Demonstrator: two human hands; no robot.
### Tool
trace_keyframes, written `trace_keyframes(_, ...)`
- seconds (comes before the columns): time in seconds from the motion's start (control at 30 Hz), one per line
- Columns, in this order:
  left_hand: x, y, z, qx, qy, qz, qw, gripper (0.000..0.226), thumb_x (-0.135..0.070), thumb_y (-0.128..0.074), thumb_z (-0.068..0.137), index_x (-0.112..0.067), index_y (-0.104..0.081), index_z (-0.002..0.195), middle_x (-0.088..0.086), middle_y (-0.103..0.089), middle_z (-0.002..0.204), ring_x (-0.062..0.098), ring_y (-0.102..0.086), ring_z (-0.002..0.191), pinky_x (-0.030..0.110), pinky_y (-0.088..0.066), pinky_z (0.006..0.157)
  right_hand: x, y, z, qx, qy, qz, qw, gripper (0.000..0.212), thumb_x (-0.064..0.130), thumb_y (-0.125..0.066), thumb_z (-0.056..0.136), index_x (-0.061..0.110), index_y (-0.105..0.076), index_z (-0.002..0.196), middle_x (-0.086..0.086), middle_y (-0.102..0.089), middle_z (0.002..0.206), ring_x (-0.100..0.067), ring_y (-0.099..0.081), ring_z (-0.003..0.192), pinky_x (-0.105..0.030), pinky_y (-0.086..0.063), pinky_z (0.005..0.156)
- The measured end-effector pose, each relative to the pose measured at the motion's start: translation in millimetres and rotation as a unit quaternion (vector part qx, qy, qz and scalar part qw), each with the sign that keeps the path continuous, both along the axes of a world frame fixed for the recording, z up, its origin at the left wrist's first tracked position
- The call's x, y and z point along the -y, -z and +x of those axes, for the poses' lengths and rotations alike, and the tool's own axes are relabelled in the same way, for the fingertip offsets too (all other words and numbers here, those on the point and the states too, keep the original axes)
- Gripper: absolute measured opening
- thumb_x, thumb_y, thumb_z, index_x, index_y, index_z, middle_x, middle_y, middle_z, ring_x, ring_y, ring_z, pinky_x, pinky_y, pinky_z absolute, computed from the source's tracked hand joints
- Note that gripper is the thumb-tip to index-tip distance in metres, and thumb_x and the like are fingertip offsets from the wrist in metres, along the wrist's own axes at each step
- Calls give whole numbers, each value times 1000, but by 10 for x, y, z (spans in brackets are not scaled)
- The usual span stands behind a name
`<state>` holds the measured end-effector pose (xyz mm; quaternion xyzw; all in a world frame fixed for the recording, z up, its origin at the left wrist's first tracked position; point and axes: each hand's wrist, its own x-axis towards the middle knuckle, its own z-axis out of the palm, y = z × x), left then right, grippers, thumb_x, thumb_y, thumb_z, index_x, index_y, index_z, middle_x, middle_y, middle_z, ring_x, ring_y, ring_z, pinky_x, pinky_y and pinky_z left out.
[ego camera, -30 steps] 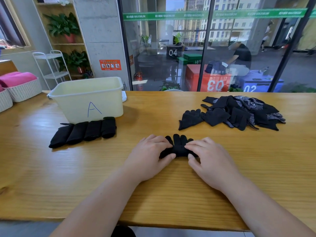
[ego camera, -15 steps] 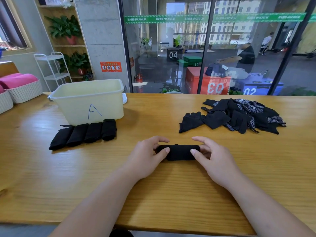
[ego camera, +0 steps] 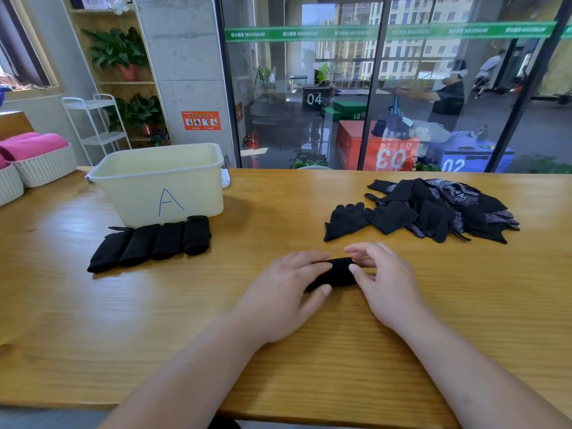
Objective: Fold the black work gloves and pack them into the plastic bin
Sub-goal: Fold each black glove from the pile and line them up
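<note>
a rolled glove (ego camera: 335, 275) lies on the bench (ego camera: 93, 335) between the left hand (ego camera: 288, 292) and right hand (ego camera: 385, 284). folded gloves (ego camera: 151, 243) sit to their left, bin (ego camera: 133, 187) just behind; loose gloves (ego camera: 433, 212) beyond the right.

A wooden counter (ego camera: 123, 335) runs up to a glass wall (ego camera: 278, 88) crossed by a green strip (ego camera: 387, 31), with daylight beyond. Left of the glass stands a concrete pillar (ego camera: 182, 72) bearing an orange sign (ego camera: 201, 120), then a wooden shelf (ego camera: 123, 83) of potted plants (ego camera: 117, 51) and a white rack (ego camera: 89, 103).

Two bare forearms lead back from the left grip (ego camera: 288, 292) and the right grip (ego camera: 383, 283) to the frame's bottom edge; both thumbnails are short and rounded.
</note>
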<state>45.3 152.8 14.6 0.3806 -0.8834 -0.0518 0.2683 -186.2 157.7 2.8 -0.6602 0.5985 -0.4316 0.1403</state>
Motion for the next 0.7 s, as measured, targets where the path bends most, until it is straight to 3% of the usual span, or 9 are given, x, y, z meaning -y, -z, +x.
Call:
trace_keyframes(0.1,-28,35,-34,100,8,35,994,65,-57,-39,111,-23,-34,167,-9,-25,175,6,-17,161,28,-16,131,-27,-19,-36,-25,-8,12,1000,40,8,-56,106,37,-65,132,22,-59,126,7,-58,121,-20,-51,101)
trace_keyframes(0.17,-35,42,-11,127,11,42,991,70,-60,-33,112,-23,-23,170,-8,-13,178,3,-3,163,28,-9,133,-98,-51,-64,-81,-31,29,996,43,20,-47,112,36,-52,151,22,-47,152,4,-45,140,-22,-40,114)
trace_keyframes(0.23,-47,39,0,134,19,60,989,73,-61,-31,112,-22,-15,171,-8,-4,179,1,6,162,27,-4,133,-213,-84,-65,-165,-92,81,979,57,43,-38,113,38,-23,167,25,-12,173,6,-12,157,-23,-19,126)
trace_keyframes(0.27,-52,38,-2,138,22,73,987,74,-61,-30,112,-22,-11,172,-8,0,179,0,10,162,26,-1,132,-269,-95,-56,-216,-120,112,963,66,54,-33,111,39,-7,169,27,6,174,8,5,158,-25,-10,129)
trace_keyframes(0.37,-62,26,-13,147,25,100,984,77,-63,-28,112,-22,-1,172,-9,10,178,-2,19,159,27,2,133,-345,-96,-1,-347,-145,161,912,82,74,-16,103,35,19,166,22,33,167,7,26,153,-29,5,131)
trace_keyframes(0.53,-48,46,-27,177,27,102,979,80,-65,-25,111,-20,4,171,-7,17,177,0,23,158,30,4,133,-318,-62,15,-377,-131,169,901,83,75,-10,102,32,23,164,18,37,167,0,32,154,-35,7,132)
trace_keyframes(0.7,83,127,59,92,24,82,992,64,-52,-32,113,-24,-22,170,-9,-11,178,-2,1,162,31,-9,133,-267,-50,5,-348,-130,100,923,64,52,-22,112,36,2,169,24,20,172,6,25,155,-34,0,133)
